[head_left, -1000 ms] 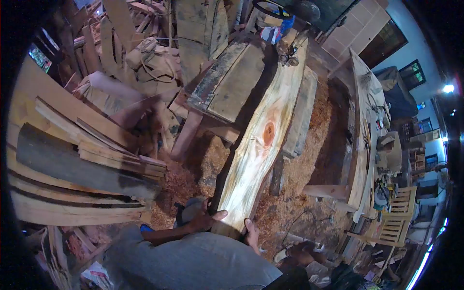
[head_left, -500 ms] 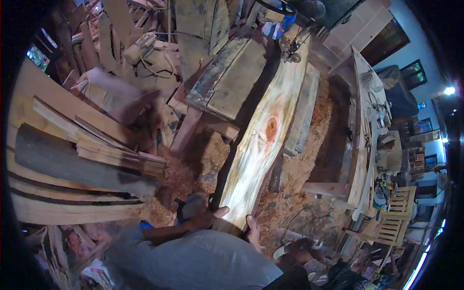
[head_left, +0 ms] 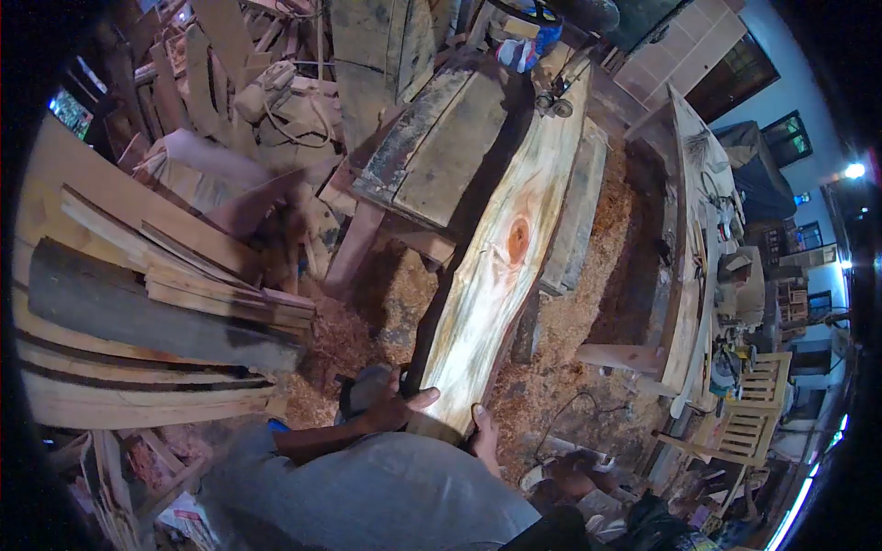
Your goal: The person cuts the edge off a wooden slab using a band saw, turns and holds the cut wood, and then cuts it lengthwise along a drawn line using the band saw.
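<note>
Board [head_left: 487, 285], long and pale, runs away from the person in the head view, its near end close to the grey shirt [head_left: 386, 487] and its middle between an old wooden table [head_left: 441, 147] and a lower plank [head_left: 577, 216]. The left hand [head_left: 395, 410] holds its left edge near that end, thumb laid over the top; the right hand [head_left: 484, 436] has the opposite edge, its thumb on top too, though I can't see the fingers underneath. I'd judge it heavy for its length and stiff, more likely to swing or tip than to bend, and not fragile. Gripping both edges at the end looks sound for steering; taking the whole weight would, I think, want hands nearer the middle. The bright face looks smooth, perhaps a little slick with dust, while the sides wander in natural waves and the left one is dark, probably rougher to hold. Streaky grain bends round a reddish oval knot [head_left: 519, 240]. Up at the far end sits something dark with round wheels [head_left: 554, 106], too small to make out. Crumbly shavings [head_left: 560, 340] cover the floor, and flat, curved planks [head_left: 156, 303] lie stacked at the left.
</note>
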`<state>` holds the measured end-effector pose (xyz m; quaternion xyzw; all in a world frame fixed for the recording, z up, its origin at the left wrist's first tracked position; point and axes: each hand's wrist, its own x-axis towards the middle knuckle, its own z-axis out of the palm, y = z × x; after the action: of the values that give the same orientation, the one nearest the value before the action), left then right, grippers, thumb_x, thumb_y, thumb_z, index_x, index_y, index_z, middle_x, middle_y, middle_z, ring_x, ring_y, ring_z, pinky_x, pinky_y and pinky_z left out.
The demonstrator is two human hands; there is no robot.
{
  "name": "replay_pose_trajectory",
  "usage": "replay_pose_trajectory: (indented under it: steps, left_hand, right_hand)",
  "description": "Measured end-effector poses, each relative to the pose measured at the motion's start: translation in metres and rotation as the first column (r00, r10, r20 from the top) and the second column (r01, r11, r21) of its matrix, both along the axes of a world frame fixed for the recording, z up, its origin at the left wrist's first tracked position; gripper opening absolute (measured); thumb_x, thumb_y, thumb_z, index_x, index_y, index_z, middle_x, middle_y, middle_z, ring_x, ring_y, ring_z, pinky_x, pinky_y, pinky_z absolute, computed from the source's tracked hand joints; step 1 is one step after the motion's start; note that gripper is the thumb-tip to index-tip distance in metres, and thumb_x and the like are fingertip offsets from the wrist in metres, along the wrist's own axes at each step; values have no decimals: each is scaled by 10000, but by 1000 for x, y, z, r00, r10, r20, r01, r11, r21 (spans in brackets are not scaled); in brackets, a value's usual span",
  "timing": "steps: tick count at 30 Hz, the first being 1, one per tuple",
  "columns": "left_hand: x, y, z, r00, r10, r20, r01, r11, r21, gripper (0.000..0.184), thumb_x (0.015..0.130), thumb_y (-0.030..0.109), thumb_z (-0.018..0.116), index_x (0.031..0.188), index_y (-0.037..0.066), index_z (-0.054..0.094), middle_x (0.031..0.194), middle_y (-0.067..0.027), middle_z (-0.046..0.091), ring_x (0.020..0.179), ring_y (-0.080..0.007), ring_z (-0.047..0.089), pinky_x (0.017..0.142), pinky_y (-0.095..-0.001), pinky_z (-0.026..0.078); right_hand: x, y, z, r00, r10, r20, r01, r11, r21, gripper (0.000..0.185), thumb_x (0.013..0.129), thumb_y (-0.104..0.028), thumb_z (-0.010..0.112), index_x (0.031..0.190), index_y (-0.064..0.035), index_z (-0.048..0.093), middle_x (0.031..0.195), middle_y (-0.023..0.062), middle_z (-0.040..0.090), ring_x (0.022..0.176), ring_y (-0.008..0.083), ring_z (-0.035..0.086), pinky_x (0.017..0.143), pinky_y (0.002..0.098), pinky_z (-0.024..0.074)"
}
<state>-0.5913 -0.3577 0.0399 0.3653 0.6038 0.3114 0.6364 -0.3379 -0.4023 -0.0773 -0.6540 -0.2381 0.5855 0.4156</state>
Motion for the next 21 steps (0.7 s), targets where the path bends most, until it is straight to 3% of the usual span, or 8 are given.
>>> replay_pose_trajectory:
  steps: [3, 9, 12, 15, 18, 21]
  left_hand:
    - [3, -3, -6, 996, 64, 60, -62, 997, -50, 780, 829, 446, 833, 1407, 74, 463, 1233, -101, 607, 1176, -230, 551, 998, -406, 440]
    - [-2, 3, 7, 994, -17, 111, 19, 1000, -16, 857, 834, 482, 808, 1454, 45, 408, 1327, -152, 566, 1259, -257, 514, 1055, -414, 415]
    - [0, 1, -4, 996, -36, 82, 46, 991, -124, 891, 826, 495, 806, 1462, 32, 387, 1333, -153, 562, 1271, -265, 509, 1077, -413, 400]
    - [9, -5, -30, 996, 47, 70, -44, 998, -52, 923, 818, 486, 814, 1475, 19, 365, 1318, -141, 567, 1249, -260, 517, 1066, -413, 405]
    - [13, -6, -41, 976, 96, 194, -100, 995, 14, 921, 825, 471, 812, 1480, 9, 358, 1297, -127, 572, 1212, -253, 530, 1046, -409, 419]
    - [8, -2, -26, 976, 81, 201, -84, 996, 8, 917, 828, 459, 813, 1484, 9, 357, 1280, -116, 575, 1179, -245, 540, 1028, -403, 430]
  right_hand:
    - [-2, 2, 2, 994, -8, -110, 6, 1000, -19, 721, 880, -433, 724, 1339, 96, 556, 1221, 166, 646, 1096, 259, 580, 985, 362, 441]
    - [-7, 4, 15, 977, -52, -205, 45, 998, -38, 697, 887, -407, 734, 1347, 77, 532, 1222, 151, 634, 1073, 245, 606, 969, 363, 463]
    - [-7, 6, 15, 975, -34, -217, 33, 999, -8, 703, 884, -415, 738, 1344, 77, 534, 1223, 148, 633, 1094, 248, 605, 974, 376, 467]
    - [-10, 7, 18, 969, -53, -242, 51, 999, -15, 713, 881, -406, 734, 1354, 84, 522, 1229, 159, 631, 1110, 259, 602, 982, 385, 465]
    - [-10, 9, 23, 971, -48, -235, 48, 999, -8, 716, 875, -402, 730, 1353, 88, 519, 1246, 179, 626, 1115, 270, 603, 993, 396, 459]
    - [-8, 9, 17, 979, -42, -200, 40, 999, -13, 750, 861, -415, 737, 1362, 96, 510, 1262, 198, 620, 1121, 288, 602, 1001, 403, 453]
